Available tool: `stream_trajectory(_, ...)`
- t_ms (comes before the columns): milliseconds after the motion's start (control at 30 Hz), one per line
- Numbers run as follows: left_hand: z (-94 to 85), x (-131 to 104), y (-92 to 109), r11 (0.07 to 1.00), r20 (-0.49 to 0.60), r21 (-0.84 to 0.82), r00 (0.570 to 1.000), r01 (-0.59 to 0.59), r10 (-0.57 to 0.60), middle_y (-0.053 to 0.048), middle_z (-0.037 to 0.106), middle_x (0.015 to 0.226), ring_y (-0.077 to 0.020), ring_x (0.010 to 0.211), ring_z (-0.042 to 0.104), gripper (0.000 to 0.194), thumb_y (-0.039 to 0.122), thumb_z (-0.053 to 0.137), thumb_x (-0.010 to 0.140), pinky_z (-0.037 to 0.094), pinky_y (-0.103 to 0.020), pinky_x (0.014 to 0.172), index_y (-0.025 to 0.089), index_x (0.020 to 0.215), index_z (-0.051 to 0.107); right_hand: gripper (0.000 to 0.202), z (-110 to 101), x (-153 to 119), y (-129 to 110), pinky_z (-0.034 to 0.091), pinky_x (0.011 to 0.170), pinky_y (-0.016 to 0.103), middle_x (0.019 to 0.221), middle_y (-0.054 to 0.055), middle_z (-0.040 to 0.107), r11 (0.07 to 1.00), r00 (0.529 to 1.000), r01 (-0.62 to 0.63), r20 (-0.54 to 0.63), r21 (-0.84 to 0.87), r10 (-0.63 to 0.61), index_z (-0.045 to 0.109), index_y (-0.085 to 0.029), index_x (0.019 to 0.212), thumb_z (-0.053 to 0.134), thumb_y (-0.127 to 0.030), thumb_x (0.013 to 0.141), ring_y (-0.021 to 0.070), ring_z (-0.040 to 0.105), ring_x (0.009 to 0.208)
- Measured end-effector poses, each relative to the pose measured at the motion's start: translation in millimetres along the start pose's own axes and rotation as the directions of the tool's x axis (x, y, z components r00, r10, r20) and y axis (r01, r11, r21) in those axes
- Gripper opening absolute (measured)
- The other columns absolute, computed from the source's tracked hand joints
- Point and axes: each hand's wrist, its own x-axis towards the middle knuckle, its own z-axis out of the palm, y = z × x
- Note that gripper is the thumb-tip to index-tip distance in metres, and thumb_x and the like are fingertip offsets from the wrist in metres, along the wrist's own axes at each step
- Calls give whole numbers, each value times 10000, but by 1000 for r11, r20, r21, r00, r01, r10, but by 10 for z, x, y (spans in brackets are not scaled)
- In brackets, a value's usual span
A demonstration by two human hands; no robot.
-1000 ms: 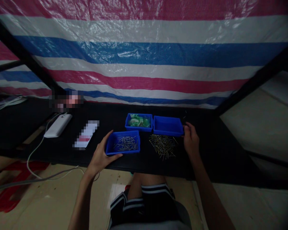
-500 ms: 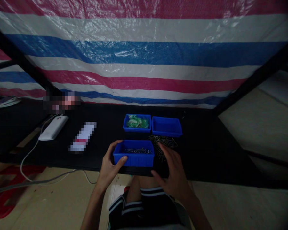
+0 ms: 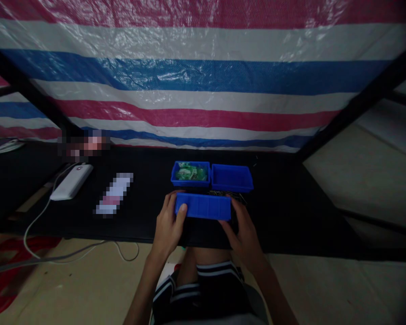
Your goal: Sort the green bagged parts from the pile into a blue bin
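A blue plastic bin [image 3: 206, 206] is gripped between my two hands, tipped away from me so that its ribbed outer side faces me and its inside is hidden. My left hand [image 3: 171, 223] holds the left end, thumb on the near face. On the right end, my right hand [image 3: 242, 228] has its fingers behind the corner and its thumb below. Just behind the bin, a heap of thin nail-like metal pieces [image 3: 235, 195] shows in part on the black table [image 3: 291, 207].
Behind the heap stand a blue bin [image 3: 190, 184] with green-and-clear plastic packets [image 3: 191, 172] and a blue bin [image 3: 232, 177] with nothing visible inside. Further left lie a blurred-out flat object [image 3: 115, 194] and a white corded device [image 3: 71, 182]. A striped sheet [image 3: 203, 104] hangs behind.
The held bin has moved right and tipped away from me, hiding the metal pieces inside it. My right hand has closed on its right end. The bin now covers most of the heap.
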Motion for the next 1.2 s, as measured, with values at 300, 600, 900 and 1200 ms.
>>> stream_trajectory(300, 191, 62, -320, 995, 58, -62, 995, -79, 83, -142, 676, 1393, -316, 1274, 655, 653, 547, 579, 996, 487, -433, 1089, 183, 1530, 483, 568, 58, 129, 39, 489, 1139, 563, 1458, 145, 607, 982, 983, -180, -25, 64, 182, 472, -263, 1552, 597, -457, 1032, 307, 590, 1352)
stream_trajectory(600, 187, 87, -360, 982, 11, -189, 1000, 17, -15, -140, 665, 1441, -320, 1366, 599, 636, 599, 555, 1003, 439, -449, 1165, 169, 1470, 596, 536, 134, 273, 7, 533, 1064, 535, 1347, 152, 671, 962, 963, -241, -88, 127, 253, 571, -224, 1455, 614, -512, 1006, 293, 662, 1206)
stream_trajectory(900, 134, 118, -361, 904, 27, -396, 986, 161, -163, -45, 687, 779, -172, 637, 607, 757, 686, 282, 1051, 472, -287, 597, 126, 1421, 632, 551, 181, 279, 66, 545, 1048, 497, 1342, 140, 710, 875, 904, -368, -101, 316, 416, 591, -208, 1437, 612, -528, 990, 292, 688, 1208)
stream_trajectory(1200, 149, 106, -348, 959, -80, -272, 991, 85, -110, -81, 742, 1086, -130, 659, 585, 482, 556, 512, 1033, 459, -254, 597, 187, 1293, 681, 545, -4, 316, 11, 529, 1049, 484, 1262, 123, 736, 779, 791, -427, -229, 459, 568, 687, -184, 1297, 567, -611, 980, 303, 674, 1188)
